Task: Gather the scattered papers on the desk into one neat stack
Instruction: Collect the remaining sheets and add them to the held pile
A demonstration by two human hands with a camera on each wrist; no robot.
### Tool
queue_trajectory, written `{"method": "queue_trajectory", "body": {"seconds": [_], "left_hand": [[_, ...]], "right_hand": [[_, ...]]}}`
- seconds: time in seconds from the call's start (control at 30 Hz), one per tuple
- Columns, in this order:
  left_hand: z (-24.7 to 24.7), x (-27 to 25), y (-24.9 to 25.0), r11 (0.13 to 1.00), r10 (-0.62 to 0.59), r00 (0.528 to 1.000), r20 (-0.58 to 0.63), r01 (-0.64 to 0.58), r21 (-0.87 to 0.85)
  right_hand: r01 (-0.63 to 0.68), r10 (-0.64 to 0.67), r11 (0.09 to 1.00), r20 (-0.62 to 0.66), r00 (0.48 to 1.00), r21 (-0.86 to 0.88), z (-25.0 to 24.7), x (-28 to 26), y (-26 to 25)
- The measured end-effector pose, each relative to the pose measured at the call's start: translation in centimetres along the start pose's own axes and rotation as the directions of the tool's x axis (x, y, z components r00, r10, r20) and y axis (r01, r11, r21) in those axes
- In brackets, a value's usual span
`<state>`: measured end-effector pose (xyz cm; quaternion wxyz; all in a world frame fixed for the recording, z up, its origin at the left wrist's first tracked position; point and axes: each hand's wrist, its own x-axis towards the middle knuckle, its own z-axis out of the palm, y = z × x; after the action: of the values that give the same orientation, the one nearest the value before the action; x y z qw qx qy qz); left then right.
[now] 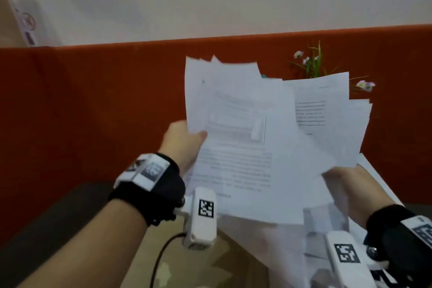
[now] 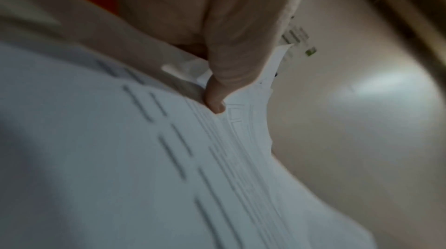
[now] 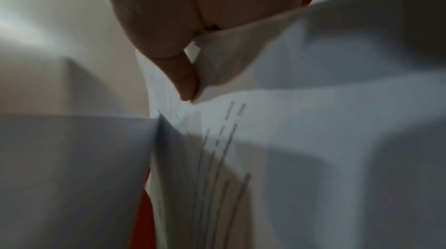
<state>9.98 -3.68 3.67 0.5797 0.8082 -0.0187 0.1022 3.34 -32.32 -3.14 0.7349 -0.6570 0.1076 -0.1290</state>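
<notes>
A loose, fanned bundle of printed white papers (image 1: 257,138) is held up in the air in front of me, its sheets askew. My left hand (image 1: 184,142) grips the bundle's left edge, thumb on the front sheet. The left wrist view shows that thumb (image 2: 214,98) pressing on the papers (image 2: 144,157). My right hand (image 1: 350,184) holds the lower right side, its fingers mostly hidden behind the sheets. In the right wrist view a thumb (image 3: 183,79) pinches the sheets (image 3: 313,119).
A white desk (image 1: 374,170) runs along the lower right with more paper (image 1: 327,220) lying on it under the bundle. An orange partition (image 1: 93,100) stands behind. A small flowering plant (image 1: 313,63) rises behind the papers. Floor shows at lower left.
</notes>
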Motion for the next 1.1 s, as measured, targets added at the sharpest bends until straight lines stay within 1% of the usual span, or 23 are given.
{"method": "queue_trajectory", "body": {"seconds": [0.03, 0.1, 0.2, 0.23, 0.27, 0.33, 0.43, 0.5, 0.57, 0.63, 0.67, 0.73, 0.77, 0.8, 0.83, 0.9, 0.93, 0.97, 1.0, 1.03, 1.07, 1.1], "left_hand": [[0.8, 0.1, -1.1, 0.999, -0.047, 0.997, 0.058, 0.046, 0.016], [2.1, -0.2, -2.5, 0.993, -0.117, 0.977, 0.177, 0.112, 0.038], [3.6, -1.1, -3.1, 0.979, -0.179, 0.931, 0.319, 0.201, -0.037], [3.9, -1.3, -3.2, 0.976, -0.177, 0.917, 0.359, 0.21, -0.055], [4.2, -1.3, -3.4, 0.976, -0.173, 0.908, 0.381, 0.21, -0.058], [4.9, -1.2, -3.6, 0.976, -0.16, 0.908, 0.388, 0.204, -0.073], [5.7, -1.1, -4.0, 0.962, -0.144, 0.909, 0.39, 0.222, -0.162], [5.5, -1.3, -3.8, 0.942, -0.146, 0.9, 0.41, 0.254, -0.222], [4.5, -1.5, -3.9, 0.894, -0.141, 0.875, 0.464, 0.314, -0.32], [3.1, -1.8, -4.2, 0.832, -0.162, 0.839, 0.52, 0.4, -0.386], [2.6, -2.2, -4.3, 0.804, -0.165, 0.813, 0.559, 0.439, -0.401], [2.1, -3.1, -4.7, 0.772, -0.153, 0.757, 0.635, 0.493, -0.401], [2.2, -3.5, -4.9, 0.782, -0.154, 0.75, 0.643, 0.49, -0.384], [2.2, -3.8, -5.2, 0.797, -0.164, 0.762, 0.626, 0.476, -0.371], [2.1, -4.0, -5.6, 0.811, -0.174, 0.786, 0.593, 0.456, -0.366], [1.5, -4.1, -6.8, 0.82, -0.185, 0.832, 0.523, 0.424, -0.384], [1.1, -4.1, -7.6, 0.811, -0.197, 0.847, 0.494, 0.424, -0.404], [0.7, -4.3, -8.4, 0.797, -0.213, 0.854, 0.474, 0.433, -0.421], [0.2, -4.4, -9.1, 0.783, -0.23, 0.855, 0.464, 0.446, -0.433], [-0.1, -4.7, -10.0, 0.766, -0.253, 0.851, 0.46, 0.467, -0.442], [-0.4, -4.8, -10.8, 0.748, -0.276, 0.846, 0.457, 0.487, -0.45], [-0.6, -5.1, -11.6, 0.727, -0.302, 0.835, 0.459, 0.514, -0.456]], "right_hand": [[-0.003, 0.002, 0.999, 0.02, 1.0, 0.042, 0.0, -0.1, -0.1], [-0.028, 0.021, 0.992, 0.055, 0.998, 0.126, -0.1, -0.4, -0.3], [-0.053, 0.045, 0.982, 0.046, 0.998, 0.183, -0.5, -0.8, -0.5], [-0.054, 0.047, 0.981, 0.041, 0.998, 0.187, -0.7, -0.6, -0.4], [-0.054, 0.048, 0.983, 0.037, 0.998, 0.175, -0.8, -0.6, -0.5], [-0.038, 0.031, 0.99, 0.051, 0.998, 0.137, -0.7, -0.7, -0.8], [0.016, -0.009, 0.999, 0.159, 0.987, -0.043, 0.2, -1.3, -1.4], [0.042, -0.022, 0.989, 0.144, 0.989, -0.141, 0.4, -1.2, -1.8], [0.027, -0.012, 0.99, 0.11, 0.994, -0.135, -0.1, -1.0, -2.3], [0.02, -0.009, 0.996, 0.124, 0.992, -0.087, -0.5, -1.0, -3.1], [0.024, -0.013, 0.997, 0.141, 0.99, -0.072, -0.3, -1.0, -3.3], [0.011, 0.01, 0.992, 0.169, 0.986, -0.125, 0.7, -0.9, -3.2], [0.013, 0.024, 0.983, 0.193, 0.981, -0.185, 1.3, -0.9, -3.0], [0.017, 0.037, 0.968, 0.207, 0.978, -0.25, 2.0, -0.9, -2.8], [0.018, 0.048, 0.955, 0.214, 0.976, -0.296, 2.5, -0.8, -2.7], [-0.003, 0.079, 0.945, 0.219, 0.973, -0.326, 3.1, -0.9, -2.8], [-0.027, 0.107, 0.938, 0.216, 0.97, -0.344, 3.2, -1.1, -3.1], [-0.066, 0.145, 0.921, 0.181, 0.973, -0.383, 2.8, -0.9, -3.1], [-0.115, 0.175, 0.898, 0.105, 0.979, -0.425, 2.2, -0.6, -3.1], [-0.164, 0.186, 0.86, -0.004, 0.983, -0.484, 1.1, 0.2, -2.9], [-0.206, 0.166, 0.806, -0.122, 0.978, -0.555, -0.3, 1.1, -2.6], [-0.27, 0.147, 0.723, -0.24, 0.96, -0.636, -1.7, 1.9, -2.3]]}}
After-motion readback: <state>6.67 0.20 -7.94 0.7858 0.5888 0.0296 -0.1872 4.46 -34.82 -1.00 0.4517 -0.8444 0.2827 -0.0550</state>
